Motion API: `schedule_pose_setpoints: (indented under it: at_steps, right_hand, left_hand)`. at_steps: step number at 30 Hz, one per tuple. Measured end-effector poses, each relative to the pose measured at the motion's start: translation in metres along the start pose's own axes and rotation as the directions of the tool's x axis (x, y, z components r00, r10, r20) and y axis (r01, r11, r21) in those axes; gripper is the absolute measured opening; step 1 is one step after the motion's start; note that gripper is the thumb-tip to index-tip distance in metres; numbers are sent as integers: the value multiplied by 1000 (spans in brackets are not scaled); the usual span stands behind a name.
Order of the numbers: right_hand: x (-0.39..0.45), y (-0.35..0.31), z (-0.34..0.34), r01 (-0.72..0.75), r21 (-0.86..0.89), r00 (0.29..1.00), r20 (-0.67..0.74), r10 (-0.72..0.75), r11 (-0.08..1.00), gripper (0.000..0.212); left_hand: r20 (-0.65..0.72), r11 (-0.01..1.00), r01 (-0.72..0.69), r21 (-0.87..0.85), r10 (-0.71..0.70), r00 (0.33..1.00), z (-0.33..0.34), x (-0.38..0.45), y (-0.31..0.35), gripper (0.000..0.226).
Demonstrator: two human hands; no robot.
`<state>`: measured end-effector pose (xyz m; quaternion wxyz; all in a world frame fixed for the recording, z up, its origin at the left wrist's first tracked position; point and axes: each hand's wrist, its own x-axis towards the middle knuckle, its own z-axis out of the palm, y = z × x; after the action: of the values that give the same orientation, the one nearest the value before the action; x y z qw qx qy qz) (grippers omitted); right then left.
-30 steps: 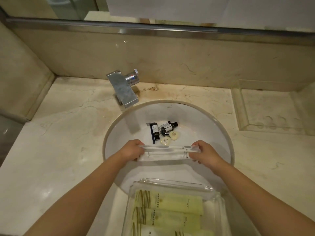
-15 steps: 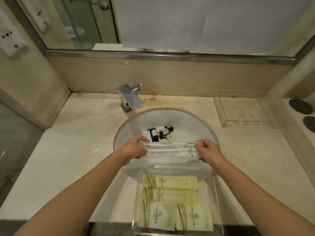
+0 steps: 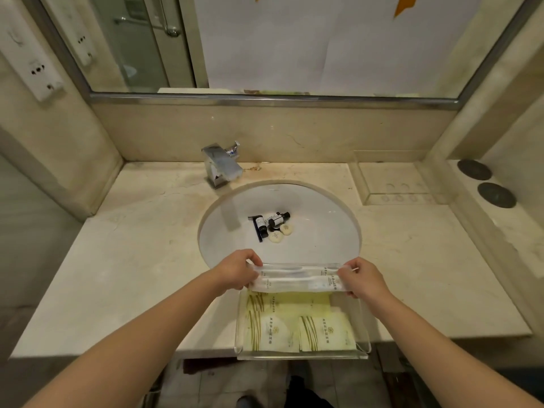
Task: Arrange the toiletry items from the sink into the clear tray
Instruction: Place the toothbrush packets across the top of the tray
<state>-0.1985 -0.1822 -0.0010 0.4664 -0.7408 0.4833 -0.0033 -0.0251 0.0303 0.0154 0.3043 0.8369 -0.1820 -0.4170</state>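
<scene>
Two long white wrapped packets point(image 3: 297, 280) lie side by side across the far end of the clear tray point(image 3: 363, 328). My left hand point(image 3: 237, 269) grips their left ends and my right hand point(image 3: 360, 278) grips their right ends. The tray sits at the counter's front edge and holds several pale yellow sachets point(image 3: 294, 322). In the white sink point(image 3: 323, 231) lie small dark bottles point(image 3: 273, 220), a dark razor-like stick point(image 3: 255, 228) and two round soaps point(image 3: 281, 233).
A chrome faucet point(image 3: 222, 166) stands behind the sink. A second clear tray point(image 3: 394, 184) sits at the counter's back right, beside two dark round discs point(image 3: 485, 184). A mirror runs along the back wall. The tray in front overhangs the counter edge.
Both hands have carried the white packets from over the sink toward me, down to the tray's far end. The view has pulled back and shows more counter.
</scene>
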Motion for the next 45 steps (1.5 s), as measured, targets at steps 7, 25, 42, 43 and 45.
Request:
schedule_pose_setpoints:
  at_steps: [7,25,42,43,45]
  right_hand:
    - [-9,10,7,27,-122,998,-46,-33,992,11]
    - [-26,25,21,275,-644,933,-1,-360,714,32]
    - [-25,31,24,377,-750,861,67,-505,543,37]
    - [-24,32,24,382,-749,856,65,-513,542,36]
    - [-23,34,25,385,-753,849,63,-524,533,33]
  left_hand:
    - [-129,959,-46,279,85,988,15,0,-8,32]
    - [-24,794,-166,585,221,975,29,-5,-22,39]
    - [85,628,-264,732,301,950,19,-8,-25,50]
    - [86,633,-265,727,300,950,18,-8,-24,50]
    - [77,640,-263,722,302,950,19,-8,-22,46]
